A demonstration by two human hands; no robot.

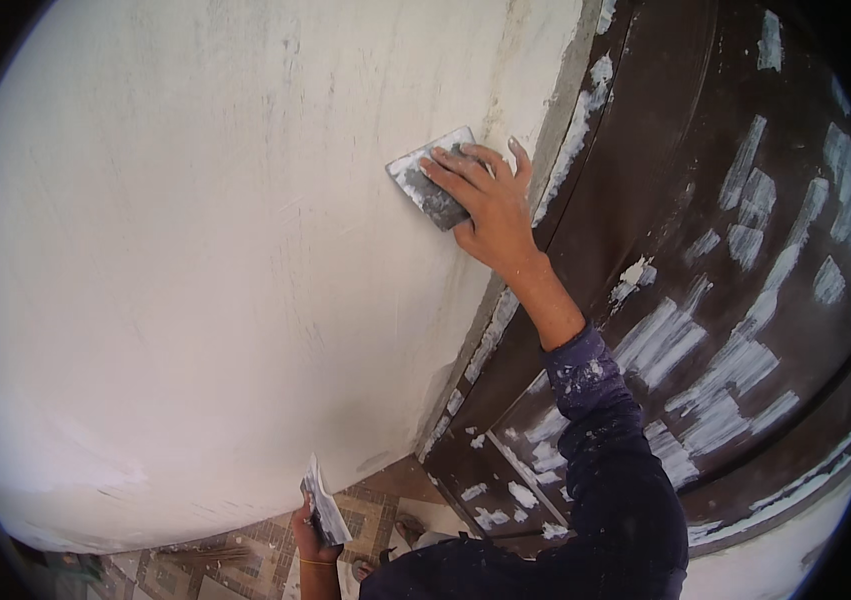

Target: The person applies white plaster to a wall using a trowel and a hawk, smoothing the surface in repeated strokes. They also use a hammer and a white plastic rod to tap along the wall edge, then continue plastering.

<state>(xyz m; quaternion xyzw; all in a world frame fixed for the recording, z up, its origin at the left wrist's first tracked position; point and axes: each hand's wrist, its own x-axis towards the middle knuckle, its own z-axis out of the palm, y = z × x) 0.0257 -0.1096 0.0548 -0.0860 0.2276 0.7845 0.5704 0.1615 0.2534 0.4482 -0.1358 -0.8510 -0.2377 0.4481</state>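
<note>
My right hand [490, 205] grips a square putty blade [430, 188] smeared with white filler and lays it on the pale wall [195, 200], close to the grey edge beside a dark brown door. Its fingers are spread over the back of the blade. Low in the view, my left hand [310, 532] is wrapped round a second flat blade [327, 510], held roughly upright with white material on it. The dark sleeve on my right arm has white flecks.
The brown door [645, 150] on the right carries many white filler patches. Below are a patterned tiled floor [175, 575] with some thin sticks, and my feet. The wall's bottom edge runs behind my left hand.
</note>
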